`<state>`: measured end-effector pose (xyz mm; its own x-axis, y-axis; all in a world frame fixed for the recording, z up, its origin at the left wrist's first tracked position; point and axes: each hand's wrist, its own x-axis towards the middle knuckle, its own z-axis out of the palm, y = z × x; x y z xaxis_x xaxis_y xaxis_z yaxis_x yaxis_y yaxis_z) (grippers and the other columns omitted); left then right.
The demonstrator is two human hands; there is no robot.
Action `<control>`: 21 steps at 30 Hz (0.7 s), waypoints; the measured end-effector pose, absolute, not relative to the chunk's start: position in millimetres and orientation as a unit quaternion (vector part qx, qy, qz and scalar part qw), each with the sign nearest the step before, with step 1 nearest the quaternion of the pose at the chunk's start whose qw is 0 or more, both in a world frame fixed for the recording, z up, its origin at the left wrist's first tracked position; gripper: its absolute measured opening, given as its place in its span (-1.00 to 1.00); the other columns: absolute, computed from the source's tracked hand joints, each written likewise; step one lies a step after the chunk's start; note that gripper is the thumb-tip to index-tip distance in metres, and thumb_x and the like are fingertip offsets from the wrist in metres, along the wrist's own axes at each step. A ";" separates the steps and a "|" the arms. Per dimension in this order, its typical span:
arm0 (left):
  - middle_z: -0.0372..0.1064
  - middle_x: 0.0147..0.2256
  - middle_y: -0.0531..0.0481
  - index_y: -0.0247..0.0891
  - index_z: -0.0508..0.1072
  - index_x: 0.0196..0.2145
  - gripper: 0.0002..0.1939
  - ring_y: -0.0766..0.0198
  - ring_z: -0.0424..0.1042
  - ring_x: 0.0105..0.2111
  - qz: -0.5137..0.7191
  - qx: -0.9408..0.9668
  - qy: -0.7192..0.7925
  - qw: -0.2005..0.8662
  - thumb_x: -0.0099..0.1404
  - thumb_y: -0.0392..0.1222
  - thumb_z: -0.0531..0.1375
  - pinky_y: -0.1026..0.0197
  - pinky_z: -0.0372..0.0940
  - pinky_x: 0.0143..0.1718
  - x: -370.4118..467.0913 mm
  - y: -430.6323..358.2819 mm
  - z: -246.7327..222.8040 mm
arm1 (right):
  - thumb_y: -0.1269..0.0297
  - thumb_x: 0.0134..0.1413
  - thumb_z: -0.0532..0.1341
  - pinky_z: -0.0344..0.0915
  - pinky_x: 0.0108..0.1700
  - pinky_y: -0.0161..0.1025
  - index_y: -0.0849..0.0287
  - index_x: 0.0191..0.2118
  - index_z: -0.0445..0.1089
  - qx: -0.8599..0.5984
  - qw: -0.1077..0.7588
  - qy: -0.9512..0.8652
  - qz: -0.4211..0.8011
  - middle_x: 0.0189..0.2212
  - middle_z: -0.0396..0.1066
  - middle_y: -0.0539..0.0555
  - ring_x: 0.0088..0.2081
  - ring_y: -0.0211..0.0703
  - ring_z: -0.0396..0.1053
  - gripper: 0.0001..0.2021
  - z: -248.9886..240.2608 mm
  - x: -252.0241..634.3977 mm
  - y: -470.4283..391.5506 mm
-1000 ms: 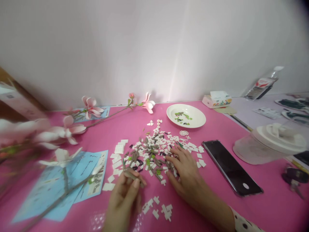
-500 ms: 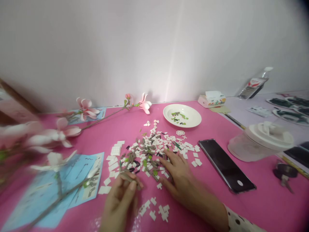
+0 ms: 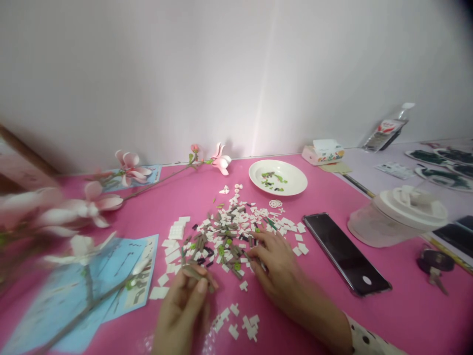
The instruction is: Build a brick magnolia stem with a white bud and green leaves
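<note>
A: Left hand (image 3: 185,303)?
B: Thumb and fingers pinching the grey-brown piece (image 3: 197,274), just nearside of the brick pile (image 3: 225,236).
A: Axis?
B: Slanted: one end far-left, other near-right.
A: Right hand (image 3: 275,261)?
B: Fingers loosely spread, tips at pile's right edge.
A: Outward?
B: Phone (image 3: 345,254) right, plate (image 3: 295,186) behind.

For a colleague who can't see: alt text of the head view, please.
A person's left hand holds a slim taupe piece; the right hand is at a pile of small white, green and taupe plastic pieces on a pink tabletop. Around them are pink-white flowers, blue printed paper, a round white plate and a black smartphone.
</note>
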<state>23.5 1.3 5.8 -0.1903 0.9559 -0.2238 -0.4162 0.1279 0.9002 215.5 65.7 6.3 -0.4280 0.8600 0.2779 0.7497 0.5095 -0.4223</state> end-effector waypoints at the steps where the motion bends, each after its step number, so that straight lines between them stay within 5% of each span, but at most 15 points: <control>1: 0.44 -0.41 0.10 -0.22 0.42 -0.32 -0.79 0.53 0.15 -0.73 0.601 0.278 0.485 0.571 0.14 -0.12 0.34 0.39 0.12 -0.67 23.7 1.2 6.0 | 0.44 0.21 0.05 0.13 0.15 0.22 0.17 -0.24 0.41 -0.484 0.234 -0.835 0.115 -0.03 0.33 0.22 0.12 0.12 0.19 -0.81 5.8 216.0 66.6; 10: 0.37 -0.46 0.12 -0.22 0.42 -0.32 -0.80 0.51 0.17 -0.71 0.607 0.273 0.483 0.569 0.15 -0.13 0.34 0.40 0.13 -0.66 23.5 1.4 5.9 | 0.39 0.14 0.10 0.11 0.13 0.33 0.25 -0.09 0.42 -0.527 0.209 -0.823 0.023 0.07 0.29 0.31 0.18 0.29 0.09 -0.76 -3.4 221.2 75.5; 17: 0.39 -0.39 0.13 -0.19 0.40 -0.31 -0.84 0.56 0.14 -0.72 0.603 0.286 0.474 0.574 0.21 -0.12 0.29 0.43 0.13 -0.67 21.1 -0.1 1.5 | 0.40 0.15 0.09 0.11 0.14 0.31 0.25 -0.18 0.43 -0.510 0.221 -0.831 0.031 0.06 0.28 0.31 0.20 0.29 0.05 -0.80 -3.9 220.7 73.8; 21: 0.37 -0.37 0.11 -0.19 0.42 -0.31 -0.74 0.47 0.29 -0.56 0.624 0.214 0.491 0.568 0.10 -0.10 0.37 0.51 0.15 -0.66 20.9 -1.3 1.7 | 0.37 0.15 0.10 0.15 0.11 0.31 0.26 -0.13 0.41 -0.508 0.228 -0.830 0.027 0.05 0.29 0.32 0.18 0.29 0.08 -0.78 -7.0 221.6 75.4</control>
<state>20.9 -1.3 1.7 -0.2622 0.9199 -0.2916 -0.4995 0.1292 0.8566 221.6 75.4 -7.0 -0.3794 0.8561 0.3510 0.8317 0.4818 -0.2760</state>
